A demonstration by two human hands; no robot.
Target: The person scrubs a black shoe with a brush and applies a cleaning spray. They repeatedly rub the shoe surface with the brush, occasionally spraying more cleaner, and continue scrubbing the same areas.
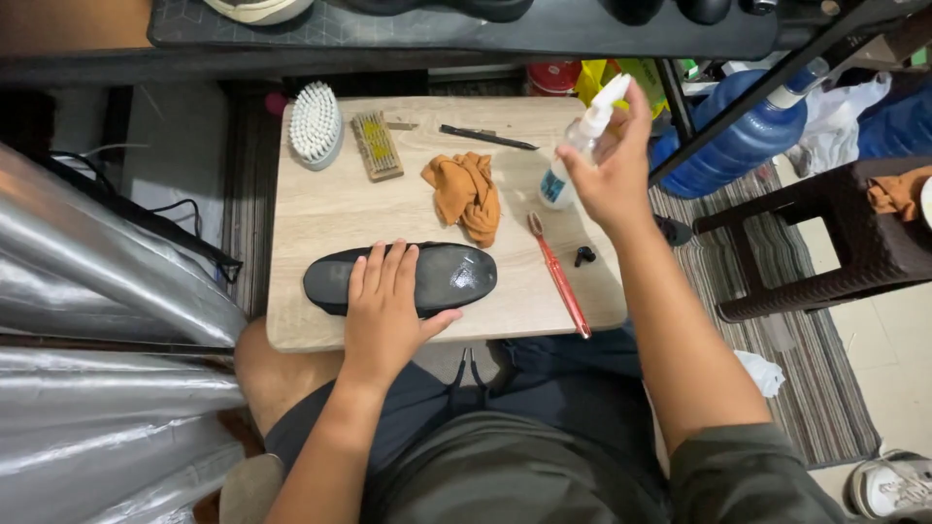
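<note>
A black shoe insole [456, 277] lies flat on the small wooden table [340, 209], near its front edge, with a wet shiny patch toward its right end. My left hand [383, 306] presses down on the insole's middle, fingers spread. My right hand [612, 170] holds a small clear spray bottle [573, 155] with a white nozzle above the table's right side, tilted toward the insole. An orange cloth [468, 194] lies crumpled behind the insole. A red toothbrush [560, 277] rests to the right of it.
At the table's back lie a white bristle brush [316, 126], a wooden wire brush [377, 146] and a thin black tool [485, 137]. A blue water jug [743, 136] and a dark wicker stool [845, 243] stand to the right. Silver sheeting [107, 281] fills the left.
</note>
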